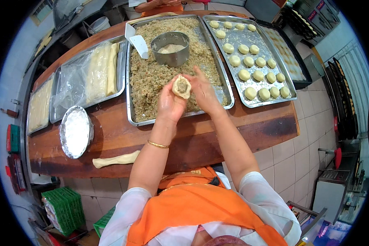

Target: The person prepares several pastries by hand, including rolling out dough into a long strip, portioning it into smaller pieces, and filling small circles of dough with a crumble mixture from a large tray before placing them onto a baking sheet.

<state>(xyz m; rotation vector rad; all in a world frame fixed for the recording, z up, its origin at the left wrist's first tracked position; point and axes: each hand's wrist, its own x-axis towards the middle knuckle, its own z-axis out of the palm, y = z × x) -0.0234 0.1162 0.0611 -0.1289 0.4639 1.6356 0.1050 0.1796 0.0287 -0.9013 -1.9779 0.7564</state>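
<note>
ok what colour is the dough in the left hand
Pale cream dough, best seen in the head view.

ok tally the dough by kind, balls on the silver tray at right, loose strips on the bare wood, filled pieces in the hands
Dough balls: 20
Loose dough strips: 1
Filled dough pieces: 1
Total: 22

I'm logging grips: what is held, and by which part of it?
A filled piece of dough, held at its outer side by the left hand; contact by the right hand is unclear.
</note>
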